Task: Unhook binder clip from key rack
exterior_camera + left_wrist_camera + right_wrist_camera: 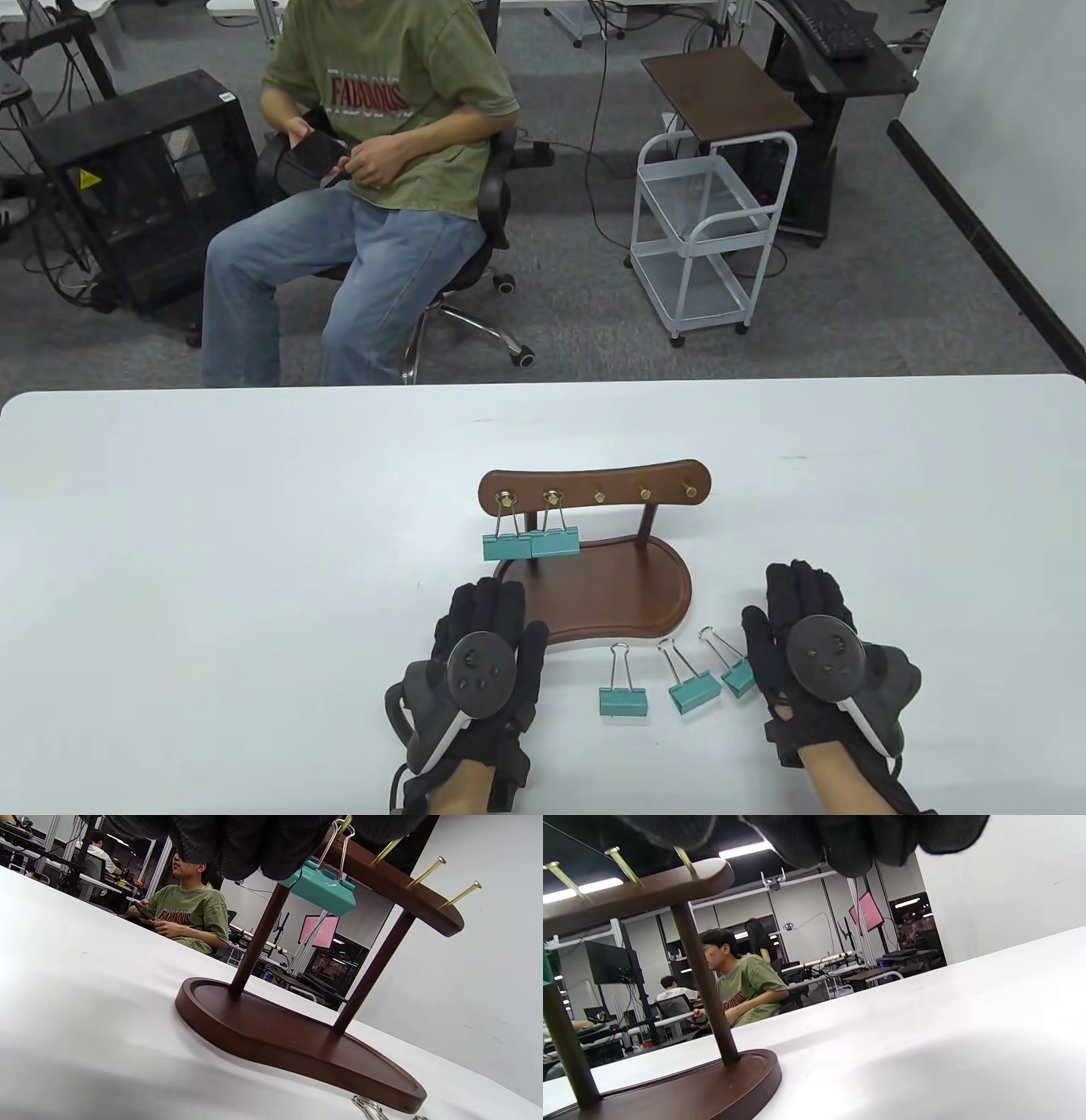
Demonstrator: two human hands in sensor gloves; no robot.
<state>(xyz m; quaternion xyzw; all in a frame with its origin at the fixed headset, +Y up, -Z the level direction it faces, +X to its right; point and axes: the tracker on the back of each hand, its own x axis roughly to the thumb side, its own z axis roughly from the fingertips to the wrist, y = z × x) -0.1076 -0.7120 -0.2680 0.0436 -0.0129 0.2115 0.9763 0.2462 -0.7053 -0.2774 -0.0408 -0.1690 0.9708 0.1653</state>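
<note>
White table (212,526) under key rack (594,594), three loose binder clips (624,689).

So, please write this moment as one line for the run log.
rack: two binder clips hooked | table: three clips loose | left hand: free, near rack | right hand: free

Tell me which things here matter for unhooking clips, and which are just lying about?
Part of the job:
key rack
two hanging binder clips
left hand
right hand

Just lying about:
three loose clips on the table
seated man
white cart
</note>
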